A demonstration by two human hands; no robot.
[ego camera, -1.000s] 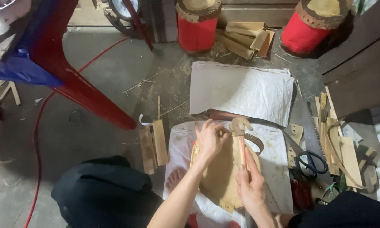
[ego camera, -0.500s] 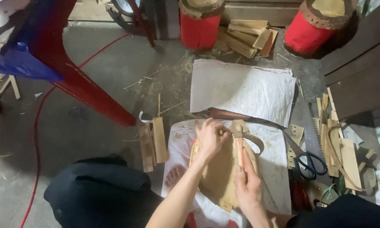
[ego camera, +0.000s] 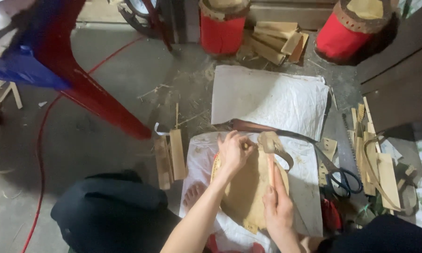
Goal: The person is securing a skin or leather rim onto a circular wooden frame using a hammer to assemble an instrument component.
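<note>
Workpiece: flat tan hide-like sheet (ego camera: 248, 192), lying on a white woven sack (ego camera: 309, 187) on the floor
Left hand (ego camera: 233, 151): fingers curled, pressing the sheet's upper edge
Right hand (ego camera: 277, 211): closed around the wooden handle of a mallet-like tool (ego camera: 270, 149), its head resting on the sheet
Nearby: black-handled scissors (ego camera: 344, 180) to the right; wooden slats (ego camera: 171, 157) to the left; red drums (ego camera: 222, 23) beyond

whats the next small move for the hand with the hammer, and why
Probably a short tap straight down. The right hand grips the wooden hammer by its handle, head raised just beside the left hand, whose fingers pinch a spot near the top edge of the tan flat piece on the white sheet. Keep it light, since those fingers are close.
</note>
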